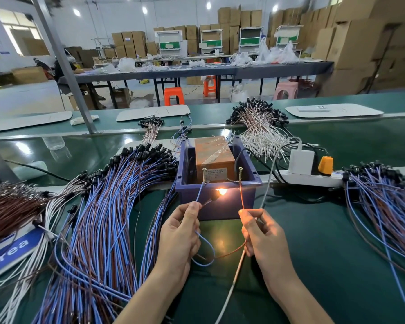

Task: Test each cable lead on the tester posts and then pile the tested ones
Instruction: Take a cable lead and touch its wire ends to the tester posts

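The left hand [180, 232] pinches the blue wire [199, 194] of one cable lead [213, 252] between thumb and forefinger, its tip touching the left screw post [204, 176]; the right hand [264, 237] pinches the brown wire [241, 197] of the same lead, tip against the right screw post [240, 175]; both posts stand at the near rim of the blue tester box [229, 206], mid-table on the green mat [313, 253]; the lead's small lamp [221, 192] glows orange just beyond the left fingertips; slack wire loops between the hands; a large pile of blue-and-brown leads [117, 206] lies left of the box; a smaller pile [384, 195] lies right, beside a white power strip [313, 180].
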Available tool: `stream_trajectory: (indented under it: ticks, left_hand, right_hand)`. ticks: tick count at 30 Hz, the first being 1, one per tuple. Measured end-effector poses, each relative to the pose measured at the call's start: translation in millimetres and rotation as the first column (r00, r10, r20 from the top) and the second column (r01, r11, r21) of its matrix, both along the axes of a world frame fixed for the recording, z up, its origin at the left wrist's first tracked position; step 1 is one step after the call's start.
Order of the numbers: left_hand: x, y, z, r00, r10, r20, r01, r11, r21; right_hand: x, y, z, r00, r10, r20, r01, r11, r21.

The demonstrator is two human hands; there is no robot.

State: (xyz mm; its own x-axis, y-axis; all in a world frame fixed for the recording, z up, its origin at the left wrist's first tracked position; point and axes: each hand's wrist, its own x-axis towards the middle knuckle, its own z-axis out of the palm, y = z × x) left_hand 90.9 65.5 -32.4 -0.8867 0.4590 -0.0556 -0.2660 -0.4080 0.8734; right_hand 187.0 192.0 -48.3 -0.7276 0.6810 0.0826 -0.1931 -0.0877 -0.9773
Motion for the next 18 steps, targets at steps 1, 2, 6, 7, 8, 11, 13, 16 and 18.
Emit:
stream_trajectory:
  ticks: [1, 2, 6, 7, 8, 11, 13, 16, 18]
  left_hand:
    - [0.0, 0.2, 0.1, 1.000, 0.000, 0.003, 0.000, 1.000, 0.002]
    - [0.0, 0.3, 0.2, 1.000, -0.001, 0.004, 0.001, 1.000, 0.002]
    - [-0.2, -0.5, 1.2, 1.000, -0.003, 0.005, 0.003, 1.000, 0.000]
    - [-0.1, -0.8, 1.2, 1.000, -0.004, 0.004, 0.004, 1.000, 0.001]
    - [0.1, -1.0, 1.3, 1.000, -0.006, 0.004, 0.006, 1.000, 0.003]
    - [0.8, -1.5, 1.7, 1.000, -0.008, 0.005, 0.008, 1.000, 0.006]
    - [1.0, -1.4, 2.0, 1.000, -0.007, 0.005, 0.007, 1.000, 0.008]
    - [1.1, -1.4, 2.4, 1.000, -0.009, 0.001, 0.009, 1.000, 0.009]
    - [1.4, -1.8, 2.6, 1.000, -0.009, 0.000, 0.009, 1.000, 0.005]
  right_hand:
    - [0.1, 0.0, 0.2, 1.000, 0.004, 0.005, -0.004, 1.000, 0.005]
    - [0.2, 0.0, 0.3, 1.000, 0.007, 0.004, -0.007, 1.000, 0.005]
    - [0.3, -0.1, 0.4, 1.000, 0.013, 0.000, -0.013, 1.000, -0.006]
    - [0.3, 0.0, 0.7, 1.000, 0.013, 0.001, -0.013, 1.000, -0.006]
    - [0.3, -0.1, 0.6, 1.000, 0.012, 0.002, -0.012, 1.000, -0.008]
    - [0.6, -0.2, 1.0, 1.000, 0.012, 0.005, -0.012, 1.000, -0.012]
    - [1.0, -0.4, 1.4, 1.000, 0.014, 0.010, -0.014, 1.000, -0.013]
    - [1.5, -0.7, 2.2, 1.000, 0.012, 0.014, -0.012, 1.000, -0.010]
    - [1.5, -0.7, 2.4, 1.000, 0.011, 0.013, -0.011, 1.000, -0.013]
